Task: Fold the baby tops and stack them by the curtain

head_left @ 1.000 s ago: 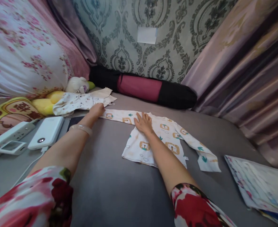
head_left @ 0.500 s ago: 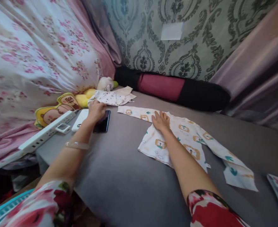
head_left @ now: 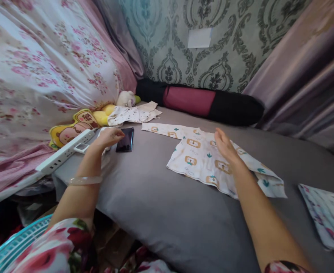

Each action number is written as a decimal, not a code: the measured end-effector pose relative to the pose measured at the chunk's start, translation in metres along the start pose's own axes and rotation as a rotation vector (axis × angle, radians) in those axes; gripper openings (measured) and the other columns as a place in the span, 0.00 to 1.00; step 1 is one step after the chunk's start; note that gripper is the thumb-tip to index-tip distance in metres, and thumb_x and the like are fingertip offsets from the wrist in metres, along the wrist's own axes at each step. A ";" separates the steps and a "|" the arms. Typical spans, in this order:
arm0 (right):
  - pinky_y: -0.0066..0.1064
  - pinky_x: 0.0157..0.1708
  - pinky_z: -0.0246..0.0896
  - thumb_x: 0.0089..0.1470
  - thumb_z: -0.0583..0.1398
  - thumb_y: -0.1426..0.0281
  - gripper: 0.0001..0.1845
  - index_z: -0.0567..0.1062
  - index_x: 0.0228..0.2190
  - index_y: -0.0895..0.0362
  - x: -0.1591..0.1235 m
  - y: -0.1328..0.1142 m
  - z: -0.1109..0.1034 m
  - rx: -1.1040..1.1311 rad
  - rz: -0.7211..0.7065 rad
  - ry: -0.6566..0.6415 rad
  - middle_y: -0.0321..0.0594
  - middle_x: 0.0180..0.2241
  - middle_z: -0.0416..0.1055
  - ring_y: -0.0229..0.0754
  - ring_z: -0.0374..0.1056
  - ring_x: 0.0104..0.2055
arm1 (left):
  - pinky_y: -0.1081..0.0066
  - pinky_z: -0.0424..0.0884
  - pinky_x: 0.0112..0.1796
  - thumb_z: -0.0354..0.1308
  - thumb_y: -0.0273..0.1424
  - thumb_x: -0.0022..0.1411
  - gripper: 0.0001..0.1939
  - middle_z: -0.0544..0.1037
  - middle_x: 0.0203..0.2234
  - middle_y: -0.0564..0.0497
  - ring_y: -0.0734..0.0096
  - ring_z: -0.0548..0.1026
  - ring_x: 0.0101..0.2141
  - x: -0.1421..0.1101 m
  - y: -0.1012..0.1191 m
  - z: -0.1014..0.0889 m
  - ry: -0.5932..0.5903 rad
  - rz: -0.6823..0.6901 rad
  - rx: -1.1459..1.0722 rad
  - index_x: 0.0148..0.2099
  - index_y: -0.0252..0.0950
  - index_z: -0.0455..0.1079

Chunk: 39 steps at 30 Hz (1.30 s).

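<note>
A small white long-sleeved shirt (head_left: 198, 167) with tan and green prints lies spread on the grey sheet, one sleeve stretched left, the other angled down to the right. My right hand (head_left: 225, 146) is over its right shoulder area, fingers straight and together, holding nothing. Whether it presses on the cloth I cannot tell. My left hand (head_left: 110, 137), loosely bent with nothing seen in it, hovers beside a dark phone (head_left: 125, 140). Beneath that hand a white object is mostly hidden. A speckled white garment (head_left: 127, 115) lies crumpled beyond the phone.
A white power strip (head_left: 61, 153) with a plugged-in charger runs along the bed's left edge, by a yellow cartoon cushion (head_left: 70, 131). A black and maroon bolster (head_left: 192, 100) lies along the wall. Folded floral cloth (head_left: 326, 216) sits at right, a turquoise basket (head_left: 19, 240) below left.
My right hand has slid right across the shirt, from its left shoulder toward the right one. My left hand has drawn back left, away from the far end of the phone. The view shifted slightly.
</note>
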State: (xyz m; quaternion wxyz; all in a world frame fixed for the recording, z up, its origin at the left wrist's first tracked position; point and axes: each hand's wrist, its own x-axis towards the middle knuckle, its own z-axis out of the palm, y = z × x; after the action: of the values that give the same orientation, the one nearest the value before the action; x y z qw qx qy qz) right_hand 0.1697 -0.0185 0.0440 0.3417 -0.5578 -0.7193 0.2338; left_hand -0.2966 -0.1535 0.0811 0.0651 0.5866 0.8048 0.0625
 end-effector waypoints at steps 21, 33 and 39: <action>0.28 0.29 0.68 0.56 0.55 0.66 0.14 0.79 0.33 0.59 -0.078 0.065 -0.129 -0.330 0.401 0.313 0.52 0.33 0.78 0.45 0.75 0.34 | 0.70 0.67 0.33 0.51 0.36 0.59 0.15 0.77 0.22 0.47 0.63 0.76 0.30 -0.004 0.204 0.078 -0.184 0.103 -0.246 0.29 0.35 0.75; 0.30 0.28 0.63 0.56 0.60 0.61 0.13 0.73 0.24 0.55 -0.084 0.011 -0.078 -0.520 0.486 -0.433 0.42 0.23 0.74 0.43 0.73 0.27 | 0.64 0.68 0.46 0.54 0.29 0.59 0.15 0.78 0.42 0.40 0.57 0.74 0.47 0.039 0.234 0.112 0.102 0.143 -0.326 0.47 0.35 0.75; 0.28 0.42 0.60 0.60 0.58 0.68 0.05 0.74 0.38 0.54 -0.107 -0.043 -0.017 -0.323 -0.217 -0.441 0.39 0.41 0.74 0.39 0.69 0.43 | 0.62 0.67 0.49 0.52 0.30 0.63 0.14 0.74 0.43 0.39 0.56 0.71 0.48 0.053 0.231 0.117 0.143 0.381 -0.210 0.45 0.34 0.77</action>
State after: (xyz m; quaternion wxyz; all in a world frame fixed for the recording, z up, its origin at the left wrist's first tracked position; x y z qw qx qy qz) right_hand 0.1702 -0.1339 0.0612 0.1070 -0.4605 -0.8595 0.1940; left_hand -0.0756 -0.0300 0.0048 0.0558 0.7120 0.6713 0.1984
